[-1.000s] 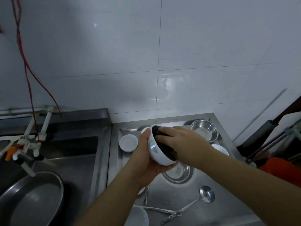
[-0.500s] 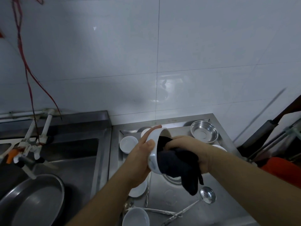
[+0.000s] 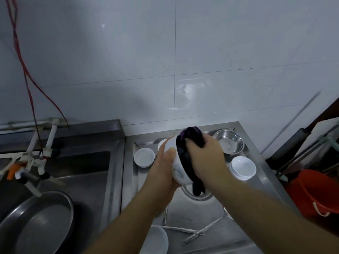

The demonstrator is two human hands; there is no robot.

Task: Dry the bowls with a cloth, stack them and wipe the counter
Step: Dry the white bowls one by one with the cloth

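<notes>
Above the steel counter (image 3: 194, 213), the left hand (image 3: 164, 173) cups a tilted white bowl (image 3: 177, 167) while the right hand (image 3: 206, 158) grips a dark cloth (image 3: 185, 158) pressed into it.

Sink (image 3: 77, 173) left of counter (image 3: 256, 241), steel bowl (image 3: 229, 142) at back right, overturned bowl (image 3: 242, 168) before it

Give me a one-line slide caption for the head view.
Left hand tilts a white bowl while right hand wipes it with a dark cloth.
</notes>
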